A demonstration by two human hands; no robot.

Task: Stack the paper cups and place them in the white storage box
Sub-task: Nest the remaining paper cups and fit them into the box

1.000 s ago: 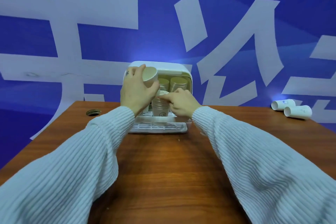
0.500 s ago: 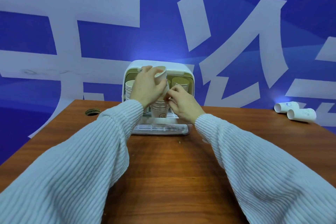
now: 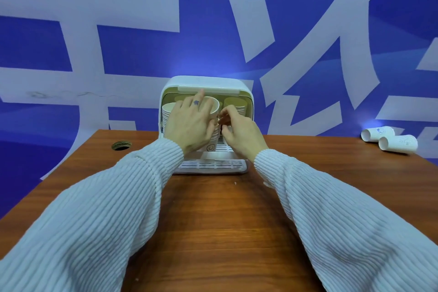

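Observation:
The white storage box [image 3: 240,89] stands open at the far middle of the wooden table, its slotted tray [image 3: 213,165] drawn out in front. My left hand [image 3: 189,123] grips a paper cup [image 3: 214,105] at the top of a cup stack [image 3: 211,143] standing in the box's mouth. My right hand [image 3: 237,129] pinches the side of that stack just below the top cup. More cup stacks stand inside the box at the left [image 3: 167,111] and at the right [image 3: 237,104].
Two white paper cups [image 3: 376,133] [image 3: 398,144] lie on their sides at the table's far right edge. A round cable hole [image 3: 121,145] sits at the far left of the table [image 3: 213,220]. A blue wall with large white characters rises behind.
My left hand has carried the cup from the left across to the top of the stack at the box's mouth. My right hand has risen from the stack's lower part to its upper side.

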